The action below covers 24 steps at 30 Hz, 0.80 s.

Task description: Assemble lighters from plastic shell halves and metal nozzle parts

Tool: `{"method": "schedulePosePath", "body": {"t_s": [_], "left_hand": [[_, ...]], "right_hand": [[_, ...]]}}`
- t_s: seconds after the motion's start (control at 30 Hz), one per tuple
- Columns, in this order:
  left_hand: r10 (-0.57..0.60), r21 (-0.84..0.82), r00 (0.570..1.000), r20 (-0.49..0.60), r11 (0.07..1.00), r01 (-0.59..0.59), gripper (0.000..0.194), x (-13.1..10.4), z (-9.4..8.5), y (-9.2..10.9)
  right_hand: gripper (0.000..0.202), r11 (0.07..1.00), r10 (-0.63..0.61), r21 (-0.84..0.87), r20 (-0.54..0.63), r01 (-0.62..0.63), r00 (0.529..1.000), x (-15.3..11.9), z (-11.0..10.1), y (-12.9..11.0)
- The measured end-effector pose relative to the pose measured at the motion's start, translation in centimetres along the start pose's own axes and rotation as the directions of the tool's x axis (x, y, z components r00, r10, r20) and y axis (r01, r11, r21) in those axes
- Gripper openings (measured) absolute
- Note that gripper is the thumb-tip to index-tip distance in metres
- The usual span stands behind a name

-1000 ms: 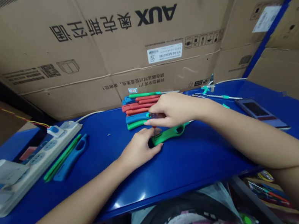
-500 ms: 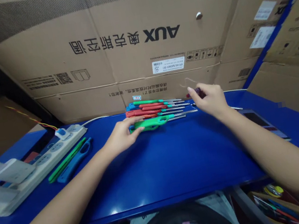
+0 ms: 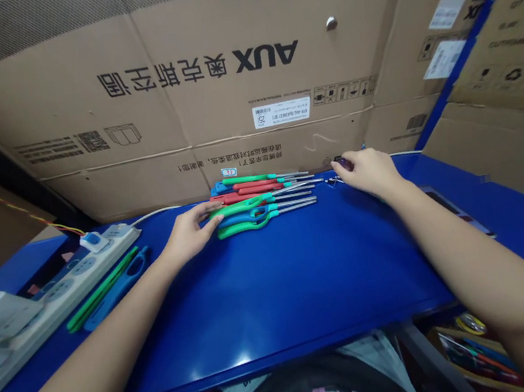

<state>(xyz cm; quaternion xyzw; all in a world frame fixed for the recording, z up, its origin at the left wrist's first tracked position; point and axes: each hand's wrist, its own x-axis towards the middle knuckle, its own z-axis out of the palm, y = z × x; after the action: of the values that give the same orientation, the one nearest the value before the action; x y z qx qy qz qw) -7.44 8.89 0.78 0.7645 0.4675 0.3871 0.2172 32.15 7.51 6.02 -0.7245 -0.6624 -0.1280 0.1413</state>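
My left hand (image 3: 190, 237) pinches the handle end of a green long-necked lighter (image 3: 246, 205); its metal tube points right. Just in front lie a blue lighter (image 3: 245, 216) and another green lighter (image 3: 243, 227). Behind are red lighters (image 3: 255, 189), a green lighter (image 3: 246, 179) and a partly hidden blue one, their tubes pointing right. Closed around a small dark red object (image 3: 345, 163), my right hand (image 3: 373, 171) is at the back of the table, right of the tubes. Fingers hide most of that object. Small shiny metal bits (image 3: 334, 180) show below it.
A white power strip (image 3: 67, 284) with plugs is at the left, beside a green piece (image 3: 101, 292) and a blue handle-shaped piece (image 3: 119, 290). A phone-like device (image 3: 457, 209) lies right. Cardboard (image 3: 206, 108) walls the blue table (image 3: 261, 304). Below right, an open box (image 3: 477, 354) holds tools.
The held green lighter has moved back and tilted, uncovering the blue and green lighters in front. My right hand stays closed near the tube tips. The whole view has shifted slightly.
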Motion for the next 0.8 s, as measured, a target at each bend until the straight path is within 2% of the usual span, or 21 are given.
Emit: {"method": "schedulePosePath", "body": {"t_s": [0.2,0.37,0.5,0.63,0.7,0.8], "left_hand": [[0.029,0.016,0.998,-0.051,0.999,-0.028,0.062,-0.1,0.5,-0.6],[0.040,0.028,0.998,-0.050,0.999,-0.039,0.058,-0.2,0.3,-0.2],[0.082,0.130,0.995,-0.050,0.989,-0.075,0.048,-0.3,0.2,0.2],[0.178,0.239,0.984,-0.034,0.957,-0.165,0.043,-0.5,0.1,0.6],[0.250,0.283,0.968,0.024,0.927,-0.246,0.048,-0.6,0.0,0.9],[0.320,0.357,0.925,0.203,0.856,-0.375,0.068,-0.9,0.0,1.5]], "right_hand": [[0.040,0.999,-0.019,-0.035,0.009,0.019,1.000,-0.2,-0.2,-0.3],[0.041,0.999,-0.010,-0.042,0.014,0.011,1.000,-0.2,-0.4,-0.2],[0.043,0.999,-0.021,-0.039,0.032,0.022,0.999,-0.3,-0.4,-0.2],[0.045,0.998,-0.024,-0.059,0.069,0.028,0.997,-0.2,-0.2,-0.1],[0.045,0.996,-0.031,-0.077,0.112,0.039,0.993,0.0,0.0,0.1],[0.041,0.991,-0.048,-0.110,0.211,0.073,0.976,0.2,0.3,0.2]]}}
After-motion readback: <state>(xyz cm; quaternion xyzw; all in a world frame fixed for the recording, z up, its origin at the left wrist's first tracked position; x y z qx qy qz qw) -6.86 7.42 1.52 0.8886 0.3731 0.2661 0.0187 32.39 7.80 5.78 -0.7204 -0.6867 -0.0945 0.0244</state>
